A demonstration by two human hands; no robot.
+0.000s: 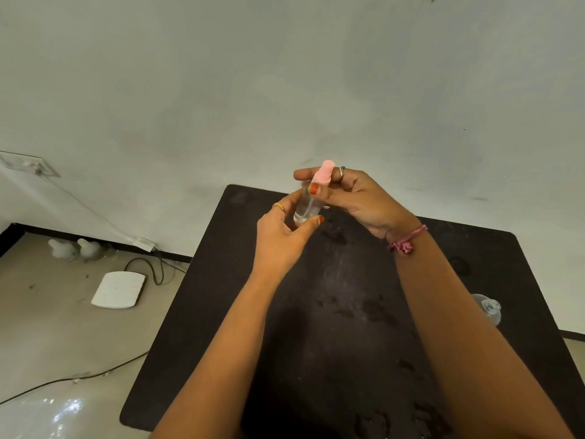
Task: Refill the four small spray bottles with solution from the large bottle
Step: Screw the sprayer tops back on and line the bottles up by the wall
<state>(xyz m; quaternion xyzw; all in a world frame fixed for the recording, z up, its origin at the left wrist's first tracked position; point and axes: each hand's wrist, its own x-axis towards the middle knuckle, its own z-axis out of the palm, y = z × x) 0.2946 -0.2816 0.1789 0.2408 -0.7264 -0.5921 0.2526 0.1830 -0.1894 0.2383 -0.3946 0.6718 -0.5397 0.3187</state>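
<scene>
Right hand point(354, 198) raised over the far end of the table, thumb and fingers pinched around the pink spray top point(323, 174) of a small clear bottle point(306, 205). Thumb nail painted red, pressed against the lower part of the pink top. Ring on one finger; pink thread band point(405, 240) tied around the wrist.

Left hand point(281, 236) just below and to the left, fingers curled loosely around the clear body of the same bottle, thumb tip touching its base. Gold ring on one finger. Grip looks light rather than clamped.

Bottle held in the air between both hands, tilted, top leaning away and to the right. Body transparent; cannot tell how much liquid is inside.

Both forearms reach in from the bottom edge, bare.

Underneath: dark table point(221, 280) with rounded corners, surface blotched with darker wet-looking patches and a pale smear down the middle. At the right edge, partly hidden behind the right forearm, a clear plastic container point(489, 307) with a round neck; too little shows to say what it is.

Beyond the table: pale wall. Left side, beige floor with a white flat pad point(118, 289), black cables point(152, 270) trailing along, and two small white figures point(76, 250) near the skirting.
</scene>
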